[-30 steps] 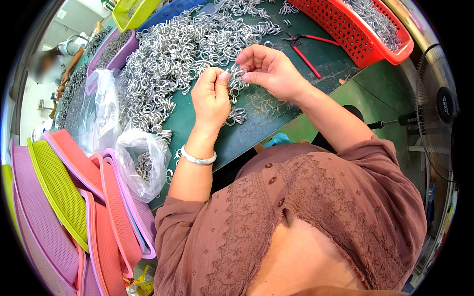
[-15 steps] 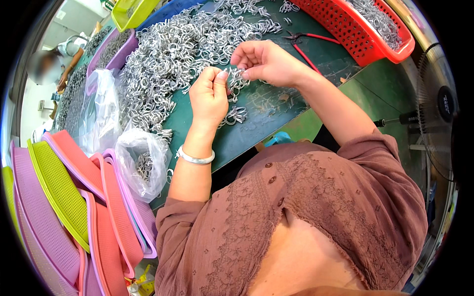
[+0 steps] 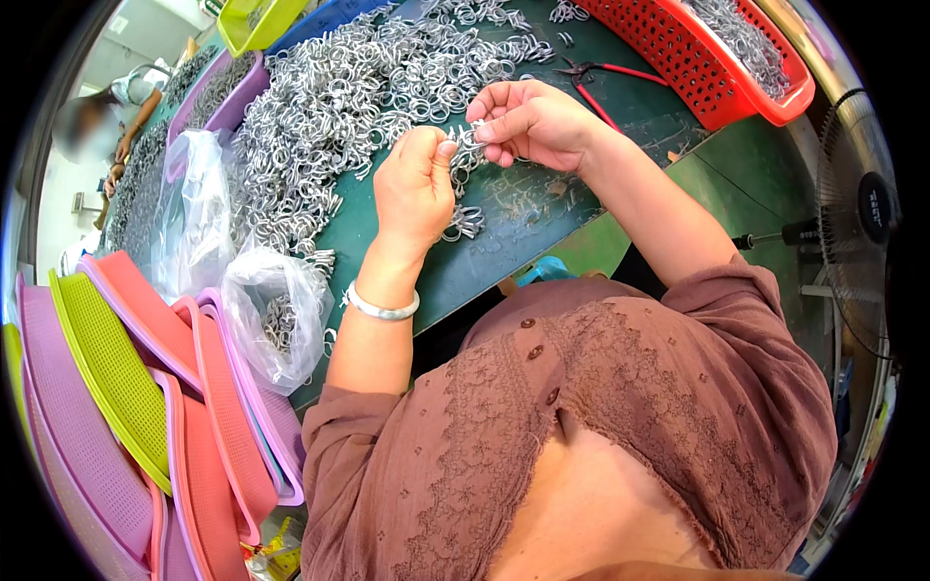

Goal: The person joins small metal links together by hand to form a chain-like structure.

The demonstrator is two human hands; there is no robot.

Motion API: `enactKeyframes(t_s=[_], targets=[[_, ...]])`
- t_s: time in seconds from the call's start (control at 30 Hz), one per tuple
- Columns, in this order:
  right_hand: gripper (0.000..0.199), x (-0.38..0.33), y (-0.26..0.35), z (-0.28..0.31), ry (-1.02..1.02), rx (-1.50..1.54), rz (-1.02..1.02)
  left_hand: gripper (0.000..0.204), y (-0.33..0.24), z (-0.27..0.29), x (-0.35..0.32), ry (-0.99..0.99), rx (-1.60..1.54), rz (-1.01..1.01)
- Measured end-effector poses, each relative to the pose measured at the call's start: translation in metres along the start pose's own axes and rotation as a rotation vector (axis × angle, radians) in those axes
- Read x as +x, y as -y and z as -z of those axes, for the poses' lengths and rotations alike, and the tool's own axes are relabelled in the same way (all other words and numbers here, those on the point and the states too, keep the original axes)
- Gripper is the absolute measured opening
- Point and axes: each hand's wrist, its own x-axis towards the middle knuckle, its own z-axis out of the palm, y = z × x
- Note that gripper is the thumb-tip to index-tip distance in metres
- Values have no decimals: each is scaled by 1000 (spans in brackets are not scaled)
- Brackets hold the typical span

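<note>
Over the green tabletop, my left hand (image 3: 417, 189) is closed, thumb on top, on a small cluster of silvery metal rings (image 3: 466, 155). My right hand (image 3: 542, 126) meets it from the right, its thumb and forefinger pinched at the cluster's upper edge and the other fingers curled. The fingers partly cover the rings they grip. Just below the cluster, beside my left wrist, a few more rings (image 3: 468, 224) lie on the table. A large heap of the same grey rings (image 3: 358, 97) spreads beyond my left hand.
Red-handled pliers (image 3: 635, 74) lie near a red perforated basket (image 3: 668, 63) of metal pieces. A clear plastic bag (image 3: 281, 324) holds rings at left, beside stacked coloured baskets (image 3: 107, 387). A fan (image 3: 862, 203) stands right. Another person's arm (image 3: 140, 126) shows far left.
My right hand has turned and shifted slightly right and down, its fingers pinching at the cluster. My left hand, still closed on the rings, has moved slightly right.
</note>
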Motion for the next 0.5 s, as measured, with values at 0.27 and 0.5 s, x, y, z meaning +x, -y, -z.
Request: enactKeyframes(t_s=[0.27,0.5], targets=[[7,6,-1,0,-46,-28,0,13,1,-3,-3,-3,2,166],[7,4,-4,-18,-216,99,31,15,2,-8,-6,-59,-315,340]])
